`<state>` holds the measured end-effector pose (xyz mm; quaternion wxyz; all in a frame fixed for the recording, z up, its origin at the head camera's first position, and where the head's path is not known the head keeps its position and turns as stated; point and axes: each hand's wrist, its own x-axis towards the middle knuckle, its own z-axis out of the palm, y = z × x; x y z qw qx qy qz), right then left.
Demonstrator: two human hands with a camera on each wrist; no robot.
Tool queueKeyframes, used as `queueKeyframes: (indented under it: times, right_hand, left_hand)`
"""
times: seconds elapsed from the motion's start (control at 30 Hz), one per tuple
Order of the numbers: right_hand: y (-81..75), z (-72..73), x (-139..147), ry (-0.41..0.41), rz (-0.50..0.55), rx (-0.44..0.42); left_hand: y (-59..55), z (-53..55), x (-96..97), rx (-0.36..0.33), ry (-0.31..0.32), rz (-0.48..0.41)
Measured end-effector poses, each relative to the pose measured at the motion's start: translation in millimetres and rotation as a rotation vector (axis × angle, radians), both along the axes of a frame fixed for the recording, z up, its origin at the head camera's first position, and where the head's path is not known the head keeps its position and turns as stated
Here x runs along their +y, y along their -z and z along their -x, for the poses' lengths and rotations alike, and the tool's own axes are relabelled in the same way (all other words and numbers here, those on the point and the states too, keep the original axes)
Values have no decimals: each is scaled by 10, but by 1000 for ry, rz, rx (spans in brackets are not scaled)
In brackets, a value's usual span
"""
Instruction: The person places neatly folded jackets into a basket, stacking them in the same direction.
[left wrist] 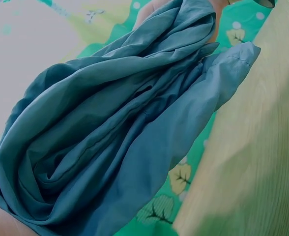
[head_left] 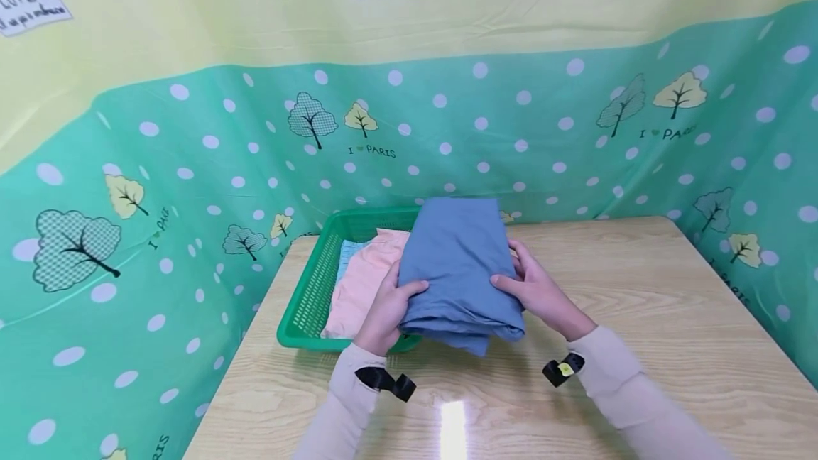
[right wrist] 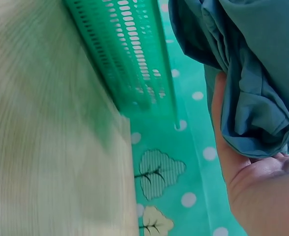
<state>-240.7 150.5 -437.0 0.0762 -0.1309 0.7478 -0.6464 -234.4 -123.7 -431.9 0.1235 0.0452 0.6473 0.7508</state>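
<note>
A folded blue cloth garment (head_left: 456, 261) is held up between both hands, over the right side of the basket and the table. My left hand (head_left: 387, 307) grips its left edge, thumb on top and the other fingers hidden beneath. On the opposite edge my right hand (head_left: 533, 286) pinches it the same way, thumb over the cloth. The left wrist view shows the garment's many loose layers (left wrist: 100, 123) hanging at the near side. In the right wrist view the right hand (right wrist: 262, 187) cups the rolled edge of the cloth (right wrist: 262, 108).
A green plastic basket (head_left: 300, 304) stands at the table's back left. Inside lie a pink cloth (head_left: 364, 275) and a light blue cloth (head_left: 348, 254). Wood-grain table (head_left: 639, 304) extends right and forward. A green and yellow printed curtain (head_left: 486, 105) surrounds the back and sides.
</note>
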Motion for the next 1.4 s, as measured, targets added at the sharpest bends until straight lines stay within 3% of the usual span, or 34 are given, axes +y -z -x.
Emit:
queueKeyframes:
  times: [0.4,0.8,1.4]
  right_hand:
    - [55,79,-331,-43,60,-26]
    - [89,122,-604,-55,144,-79]
    - [205,298,-957,-39,233,-191]
  left_hand:
    - [25,16,-302,8,-63,24]
    - [-9,107,-527,10,-123,76]
    - [21,271,-810,-17,-153,164]
